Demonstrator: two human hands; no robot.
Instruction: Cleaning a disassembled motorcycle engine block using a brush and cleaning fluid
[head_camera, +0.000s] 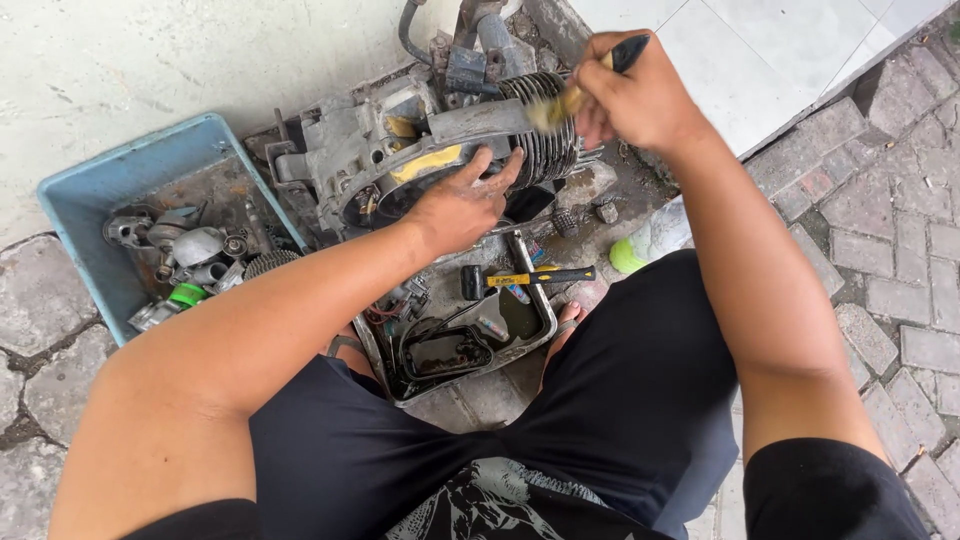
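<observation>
Engine being brushed on the ground

Engine (400, 160) is lying on the paving, right of a blue tub (90, 190). Left hand (462, 205) is resting on it, fingers spread. Right hand (635, 95) is pinching a brush (572, 97) against the cooling fins (548, 140).

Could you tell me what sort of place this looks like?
Probably an informal outdoor repair spot: a greasy engine sits on paving stones, with a blue tub of parts and a tray holding a hammer.
</observation>
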